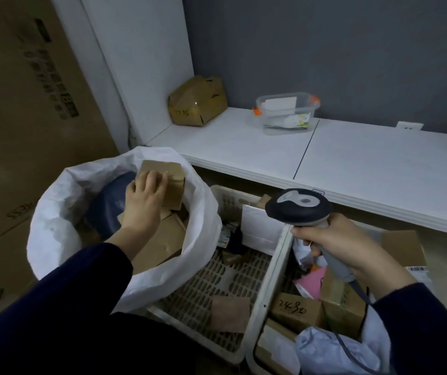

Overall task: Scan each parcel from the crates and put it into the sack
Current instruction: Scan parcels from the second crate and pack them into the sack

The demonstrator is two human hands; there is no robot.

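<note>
left hand (146,197): reaching into the sack mouth, fingers curled over the top of a small brown cardboard parcel (166,182), gripping it; dark sleeve up to the wrist
held parcel: inside the sack opening, upper part, tilted, above the other contents
sack (54,209): white woven, mouth open wide, stands left of the crates; holds several brown boxes and a dark blue rounded item (110,204)
right hand (336,243): fist wrapped round the grey handle of a barcode scanner (298,205), fingers closed tight, cable trailing down past the wrist
scanner: dark head with grey top, held above the divide between the two crates
left crate (225,280): pale perforated plastic, mostly bare floor; one small brown parcel (229,313) near the front, a white flat parcel (261,228) leaning at the back, dark bits beside it
right crate (267,301): fuller; brown box with handwritten "2480" (294,308), pink mailer (311,281), white poly bags, more cardboard boxes
shelf (352,163): white, behind the crates; crumpled brown taped box (198,101) in the corner, clear plastic tub with orange clips (286,112) near it
left edge: large cardboard cartons (27,104) stacked against the wall
</note>
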